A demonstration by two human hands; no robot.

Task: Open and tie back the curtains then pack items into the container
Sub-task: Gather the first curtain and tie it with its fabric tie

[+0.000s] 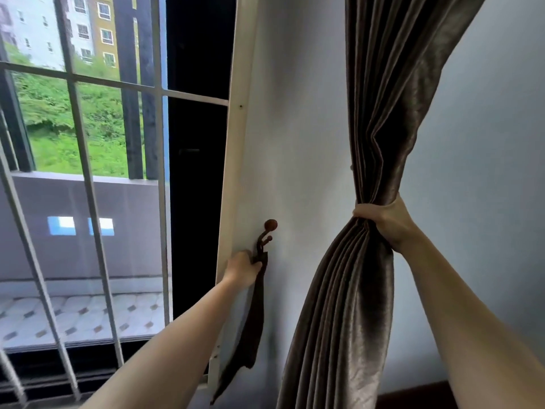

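Note:
A brown-grey pleated curtain point(380, 113) hangs to the right of the window, against the pale wall. My right hand point(383, 222) grips it round the middle, bunching the folds into a tight waist. On the wall by the window frame is a dark metal hook with a round reddish knob point(270, 225). A dark brown tieback strap point(250, 329) hangs down from that hook. My left hand point(243, 268) pinches the top of the strap just below the hook.
The white window frame point(236, 172) stands left of the hook. White security bars point(85, 178) cross the glass, with a balcony, green slope and buildings beyond. A dark wooden edge point(413, 394) shows at the bottom right.

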